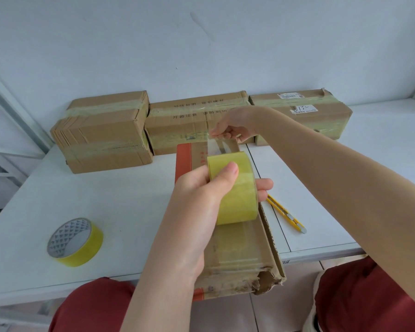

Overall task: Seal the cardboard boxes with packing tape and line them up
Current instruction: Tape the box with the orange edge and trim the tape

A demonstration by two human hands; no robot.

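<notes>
A long flat cardboard box point(244, 250) with an orange left edge lies lengthwise on the white table, its torn near end hanging over the front edge. Above it my left hand point(201, 195) grips a roll of yellowish packing tape point(235, 188), thumb on top and fingers through the core. My right hand point(230, 128) pinches the free end of the tape strip point(222, 146), pulled out towards the box's far end. Three taped cardboard boxes stand in a row against the wall: left point(103, 130), middle point(187, 123), right point(304, 113).
A second yellow tape roll point(74, 242) lies flat on the white table point(106, 200) at the near left. A yellow utility knife point(286, 213) lies just right of the long box. My knees in red trousers point(369, 295) show below the table edge.
</notes>
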